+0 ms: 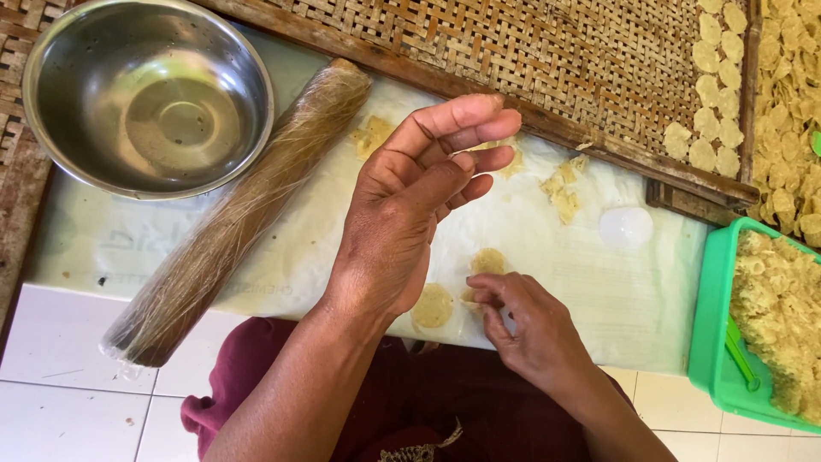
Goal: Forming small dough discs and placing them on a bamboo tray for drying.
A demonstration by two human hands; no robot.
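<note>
The right hand (530,329) has its fingertips pinched together on the edge of a small flattened dough disc (487,261) lying on the white sheet (599,282), apparently lifting or peeling it. The left hand (419,197) hovers just above, fingers loosely curled and slightly apart, holding nothing that can be seen. A second disc (433,305) lies beside the left wrist, just left of the pinching fingers. The step looks like freeing a pressed disc from the sheet; doing so cleanly calls for a gentle, even pull so the thin piece does not tear. Beyond the left fingers lie a wrapped roller (239,214), a steel bowl (147,94) and a woven tray (530,60) carrying discs. A green tub (714,316) of crumbly dough, right of the right hand, is cut off by the frame. The left palm hides part of the sheet.
</note>
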